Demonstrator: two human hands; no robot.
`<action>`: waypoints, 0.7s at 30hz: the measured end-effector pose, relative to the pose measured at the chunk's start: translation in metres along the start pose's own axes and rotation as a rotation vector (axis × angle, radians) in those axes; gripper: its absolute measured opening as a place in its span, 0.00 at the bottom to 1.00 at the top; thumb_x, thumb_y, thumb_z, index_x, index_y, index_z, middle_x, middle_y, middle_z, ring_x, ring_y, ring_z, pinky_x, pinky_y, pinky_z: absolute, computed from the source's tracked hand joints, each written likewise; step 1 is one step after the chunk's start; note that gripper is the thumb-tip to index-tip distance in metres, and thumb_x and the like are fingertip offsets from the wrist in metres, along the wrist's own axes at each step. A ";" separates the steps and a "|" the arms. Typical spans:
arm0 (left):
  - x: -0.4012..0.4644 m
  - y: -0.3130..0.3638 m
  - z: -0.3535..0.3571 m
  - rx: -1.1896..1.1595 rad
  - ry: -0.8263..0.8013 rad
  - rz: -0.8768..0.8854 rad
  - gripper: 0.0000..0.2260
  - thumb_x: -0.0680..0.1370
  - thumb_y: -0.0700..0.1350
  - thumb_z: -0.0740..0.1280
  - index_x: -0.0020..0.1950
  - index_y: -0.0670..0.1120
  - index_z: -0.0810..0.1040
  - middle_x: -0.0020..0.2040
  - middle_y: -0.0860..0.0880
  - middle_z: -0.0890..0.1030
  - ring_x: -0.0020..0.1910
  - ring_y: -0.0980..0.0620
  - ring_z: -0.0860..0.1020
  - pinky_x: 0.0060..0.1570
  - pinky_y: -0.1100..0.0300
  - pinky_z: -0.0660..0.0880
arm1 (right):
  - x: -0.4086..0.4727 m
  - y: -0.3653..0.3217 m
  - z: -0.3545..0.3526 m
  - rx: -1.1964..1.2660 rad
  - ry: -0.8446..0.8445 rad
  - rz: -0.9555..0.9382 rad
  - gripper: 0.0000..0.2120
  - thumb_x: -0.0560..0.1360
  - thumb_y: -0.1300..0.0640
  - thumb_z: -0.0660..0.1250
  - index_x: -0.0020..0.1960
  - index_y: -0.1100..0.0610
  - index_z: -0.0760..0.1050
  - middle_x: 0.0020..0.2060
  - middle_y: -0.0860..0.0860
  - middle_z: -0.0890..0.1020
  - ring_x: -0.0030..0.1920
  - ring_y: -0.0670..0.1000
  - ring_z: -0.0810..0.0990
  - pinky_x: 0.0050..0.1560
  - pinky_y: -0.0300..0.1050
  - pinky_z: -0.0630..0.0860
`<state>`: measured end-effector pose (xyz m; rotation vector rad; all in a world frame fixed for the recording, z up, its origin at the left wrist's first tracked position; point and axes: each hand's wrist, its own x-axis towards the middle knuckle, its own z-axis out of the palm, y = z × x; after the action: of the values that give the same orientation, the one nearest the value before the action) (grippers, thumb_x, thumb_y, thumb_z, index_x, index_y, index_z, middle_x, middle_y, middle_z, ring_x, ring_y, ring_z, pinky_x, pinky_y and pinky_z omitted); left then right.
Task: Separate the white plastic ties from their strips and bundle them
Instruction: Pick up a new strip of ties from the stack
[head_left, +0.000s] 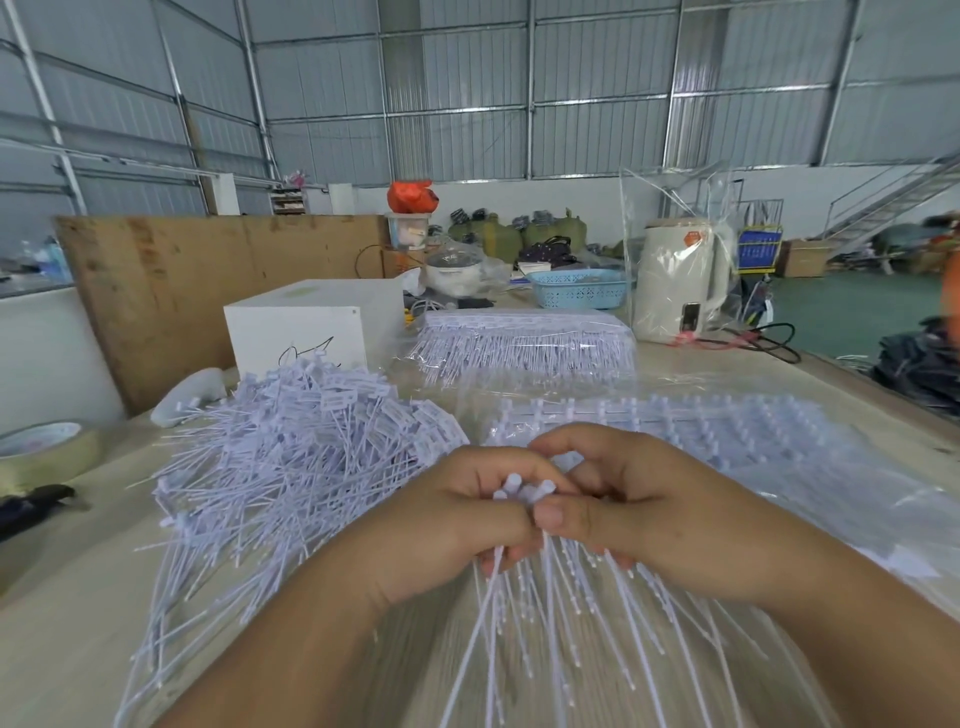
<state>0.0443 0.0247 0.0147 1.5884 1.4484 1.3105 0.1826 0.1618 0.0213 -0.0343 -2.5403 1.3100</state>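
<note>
Both the left hand (457, 525) and right hand (623, 499) are pinching one bunch of ties (524, 491); the loose tails fanning below could easily be slipping out and scattering.

Inside a large shed with corrugated grey metal walls (467, 104) on a steel frame, white along the base. Pale worktable (78, 597) in front, a brown plywood board (171, 280) propped along its left edge. Further back, a white box (311, 322), a blue basket (576, 288) and a cream kettle (680, 280). Green floor (841, 306) and a metal staircase (893, 202) at right. Even daylight throughout.
</note>
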 end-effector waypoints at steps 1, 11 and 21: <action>0.000 0.000 -0.002 0.009 0.018 0.007 0.10 0.64 0.40 0.67 0.42 0.48 0.82 0.29 0.54 0.74 0.27 0.57 0.70 0.30 0.63 0.68 | -0.001 -0.001 -0.002 -0.027 -0.008 0.011 0.13 0.70 0.37 0.68 0.48 0.44 0.77 0.33 0.57 0.78 0.32 0.51 0.73 0.35 0.50 0.69; 0.000 -0.002 -0.008 -0.042 0.146 0.023 0.11 0.65 0.38 0.74 0.32 0.52 0.75 0.30 0.55 0.71 0.29 0.59 0.68 0.29 0.68 0.66 | -0.002 -0.005 -0.008 -0.184 0.093 0.043 0.18 0.75 0.44 0.69 0.31 0.49 0.70 0.22 0.43 0.66 0.25 0.43 0.63 0.28 0.39 0.59; 0.014 -0.010 0.003 -0.104 0.748 0.077 0.20 0.66 0.37 0.76 0.27 0.52 0.66 0.27 0.55 0.64 0.25 0.53 0.63 0.26 0.64 0.62 | 0.008 -0.007 0.012 -0.054 0.627 -0.095 0.19 0.77 0.47 0.66 0.29 0.48 0.67 0.20 0.42 0.65 0.22 0.42 0.63 0.25 0.32 0.58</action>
<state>0.0425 0.0410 0.0083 1.1312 1.6964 2.1283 0.1731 0.1493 0.0227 -0.2850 -2.0113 0.9931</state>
